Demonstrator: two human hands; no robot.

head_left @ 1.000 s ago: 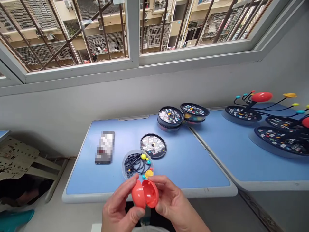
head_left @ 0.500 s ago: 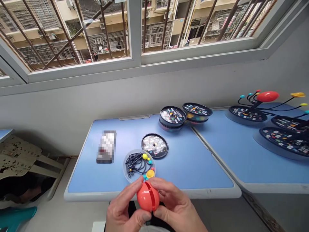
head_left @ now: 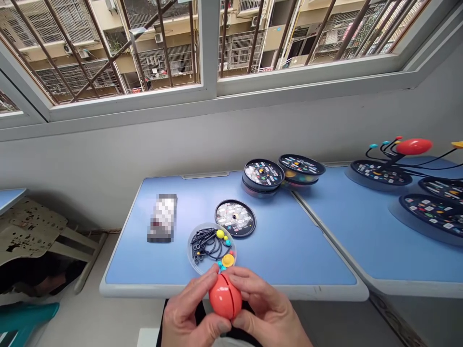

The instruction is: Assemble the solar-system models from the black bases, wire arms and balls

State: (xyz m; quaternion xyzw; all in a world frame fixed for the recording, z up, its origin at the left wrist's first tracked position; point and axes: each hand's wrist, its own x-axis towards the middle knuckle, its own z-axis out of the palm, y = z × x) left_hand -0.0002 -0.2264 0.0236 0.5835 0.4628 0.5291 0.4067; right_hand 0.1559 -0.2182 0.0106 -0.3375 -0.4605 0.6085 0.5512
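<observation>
Left hand (head_left: pixel 191 308) and right hand (head_left: pixel 269 308) are pressing red plastic sphere halves (head_left: pixel 224 298) together; the earlier gap is apparently closing to a thin seam.

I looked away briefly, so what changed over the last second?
The two halves of the red plastic ball have closed into one sphere, pressed together between the left hand and right hand; neither let go. The clear round tray of black wire parts and the black round disc stayed put on the blue table.
</observation>
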